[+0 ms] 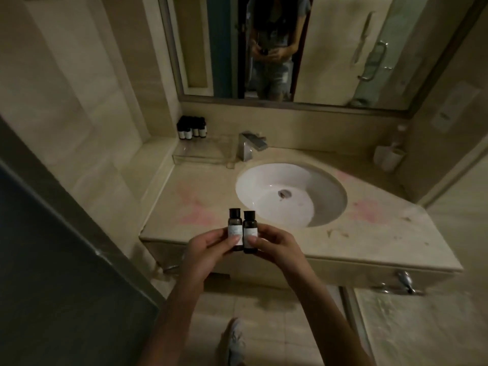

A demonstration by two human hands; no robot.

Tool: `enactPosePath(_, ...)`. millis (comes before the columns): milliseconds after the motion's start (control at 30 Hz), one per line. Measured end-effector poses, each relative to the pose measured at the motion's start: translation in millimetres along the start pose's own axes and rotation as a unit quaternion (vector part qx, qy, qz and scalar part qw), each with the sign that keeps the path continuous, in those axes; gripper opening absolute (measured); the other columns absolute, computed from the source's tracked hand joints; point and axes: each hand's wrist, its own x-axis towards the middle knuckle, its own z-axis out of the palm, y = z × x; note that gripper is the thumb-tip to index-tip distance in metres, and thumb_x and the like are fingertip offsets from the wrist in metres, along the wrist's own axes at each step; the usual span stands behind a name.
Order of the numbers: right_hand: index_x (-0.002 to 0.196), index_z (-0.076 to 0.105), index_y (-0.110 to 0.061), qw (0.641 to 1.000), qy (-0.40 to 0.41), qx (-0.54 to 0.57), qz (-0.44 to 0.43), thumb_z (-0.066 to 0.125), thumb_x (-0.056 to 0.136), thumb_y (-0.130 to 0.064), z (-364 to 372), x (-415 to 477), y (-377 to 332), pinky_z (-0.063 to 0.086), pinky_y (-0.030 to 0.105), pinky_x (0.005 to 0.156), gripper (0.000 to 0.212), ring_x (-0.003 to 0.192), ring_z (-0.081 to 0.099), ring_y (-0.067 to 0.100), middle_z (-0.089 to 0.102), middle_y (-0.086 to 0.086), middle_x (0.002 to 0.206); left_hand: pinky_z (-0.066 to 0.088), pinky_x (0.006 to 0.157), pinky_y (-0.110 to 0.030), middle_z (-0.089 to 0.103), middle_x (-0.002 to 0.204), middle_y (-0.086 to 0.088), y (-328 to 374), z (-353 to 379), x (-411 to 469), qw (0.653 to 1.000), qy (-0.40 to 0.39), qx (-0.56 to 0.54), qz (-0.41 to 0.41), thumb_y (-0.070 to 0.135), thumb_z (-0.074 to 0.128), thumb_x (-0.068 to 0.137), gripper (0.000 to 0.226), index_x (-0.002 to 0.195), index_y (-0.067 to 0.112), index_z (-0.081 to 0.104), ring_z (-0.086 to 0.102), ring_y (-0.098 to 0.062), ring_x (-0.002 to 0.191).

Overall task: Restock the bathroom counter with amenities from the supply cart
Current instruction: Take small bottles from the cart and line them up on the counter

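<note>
Stocked bottles (192, 128): cluster of small dark bottles against the back wall, 10 o'clock of the basin (290, 194), just behind a clear tray (200, 154).
Left hand (208, 247): thumb and fingers pinch one dark amenity bottle (235, 229), upright.
Right hand (274, 244): pinches a second bottle (249, 232), upright, touching the first.
Position: both held in the air over the counter (383, 233) front edge, 7 o'clock of the basin.
Progress: some stock already set out; this pair not yet placed, probably bound for the 10 o'clock cluster. Cart not in view.
</note>
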Motion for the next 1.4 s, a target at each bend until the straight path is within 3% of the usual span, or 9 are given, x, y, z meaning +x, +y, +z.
enactPosePath(67,0.113,0.068,-0.009,1.000,-0.007,0.003,-0.005,0.065,0.088,-0.006,-2,35,-14,0.056,0.026,0.080,0.025,0.094,0.070,0.022,0.071,0.016,0.106,0.054,0.071,-0.020,0.075,0.085,0.009,16,0,32,1.000,0.001,-0.008,0.005,0.014,0.073,0.081,0.018,0.095,0.025,0.070,0.071,-0.009,0.083)
enactPosePath(167,0.114,0.068,-0.008,1.000,-0.004,0.005,-0.012,0.065,0.088,-0.005,-10,84,-29,0.057,0.026,0.079,0.026,0.094,0.070,0.025,0.070,0.019,0.106,0.054,0.076,-0.024,0.076,0.091,0.002,33,3,80,1.000,0.002,-0.024,0.003,0.011,0.073,0.080,0.018,0.094,0.023,0.071,0.071,-0.014,0.088)
enactPosePath(333,0.115,0.069,-0.012,1.000,0.019,-0.007,-0.012,0.068,0.087,-0.010,-23,146,-38,0.057,0.028,0.082,0.028,0.096,0.070,0.023,0.072,0.010,0.108,0.054,0.072,-0.019,0.076,0.092,-0.004,47,8,146,1.000,-0.014,-0.015,0.005,0.007,0.070,0.082,0.020,0.101,0.013,0.072,0.072,-0.015,0.088)
enactPosePath(600,0.116,0.069,-0.011,1.000,0.024,0.009,-0.007,0.070,0.086,-0.010,-36,223,-54,0.055,0.022,0.076,0.031,0.093,0.071,0.021,0.073,0.010,0.104,0.054,0.084,-0.026,0.074,0.101,-0.008,64,8,225,0.999,-0.037,0.001,0.008,0.011,0.071,0.082,0.030,0.112,0.008,0.070,0.070,-0.022,0.098)
enactPosePath(767,0.115,0.068,-0.016,0.999,0.015,0.045,0.014,0.069,0.085,-0.007,-34,261,-57,0.055,0.021,0.072,0.031,0.090,0.072,0.020,0.074,0.007,0.103,0.051,0.092,-0.032,0.074,0.101,-0.004,75,2,247,0.998,-0.051,0.022,0.022,0.022,0.072,0.075,0.036,0.110,0.015,0.072,0.069,-0.018,0.100)
enactPosePath(1033,0.122,0.065,-0.013,0.997,-0.081,0.006,0.007,0.072,0.080,0.002,1,309,-60,0.057,0.031,0.083,0.045,0.098,0.070,0.026,0.071,0.009,0.111,0.051,0.084,-0.023,0.075,0.098,-0.004,93,-41,257,0.999,0.017,0.026,0.016,0.007,0.071,0.082,0.030,0.111,0.013,0.070,0.070,-0.015,0.097)
enactPosePath(1200,0.126,0.063,-0.013,0.991,-0.134,-0.026,-0.008,0.075,0.076,-0.001,39,342,-61,0.056,0.033,0.089,0.053,0.103,0.068,0.026,0.070,0.008,0.114,0.050,0.094,-0.035,0.074,0.103,-0.008,95,-82,271,0.998,0.056,0.023,0.024,0.011,0.071,0.081,0.033,0.114,0.010,0.069,0.068,-0.021,0.101)
enactPosePath(1400,0.122,0.062,-0.024,0.995,-0.084,-0.042,-0.012,0.072,0.081,-0.001,76,371,-55,0.055,0.021,0.077,0.048,0.099,0.069,0.019,0.068,0.004,0.114,0.051,0.091,-0.031,0.075,0.099,-0.001,92,-119,310,0.997,0.071,0.027,0.003,0.008,0.070,0.083,0.027,0.108,0.018,0.072,0.069,-0.017,0.099)
